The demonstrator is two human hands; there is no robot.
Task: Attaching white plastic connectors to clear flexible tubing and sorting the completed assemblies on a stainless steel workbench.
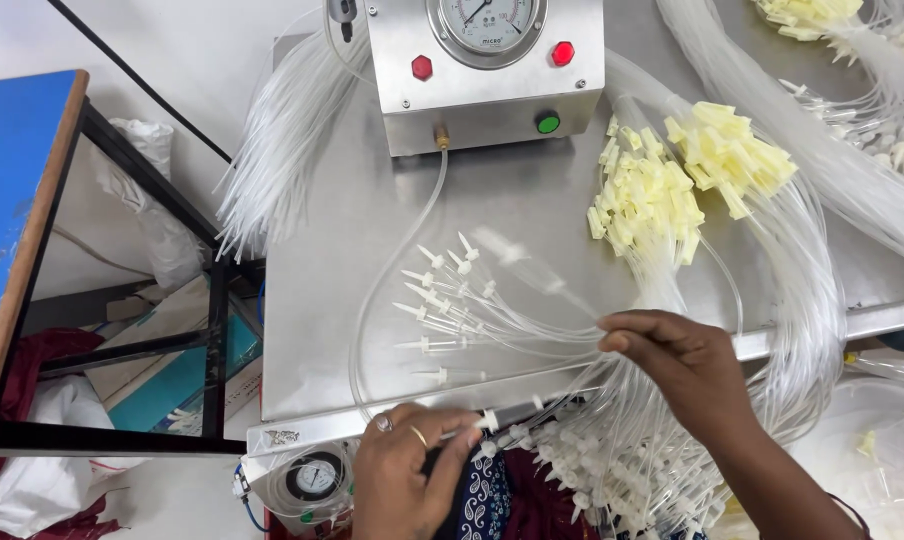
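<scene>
bright, even overhead light, soft glare on the steel table [532, 210], faint motion blur

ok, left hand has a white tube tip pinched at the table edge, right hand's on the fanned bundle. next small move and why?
Probably lay that white tip among the fanned tubes on the steel table. The left hand pinches it just off the front edge, while the right hand gathers the bundle where the tubes converge, so the held tube seems the next to join the fan.

Brushed, dull-sheened metal forms the table [372, 260] and the gauge box [485, 95] on it. Beside the box lie clear glossy plastic tubes [512, 335] with matt yellow caps [672, 180].
</scene>
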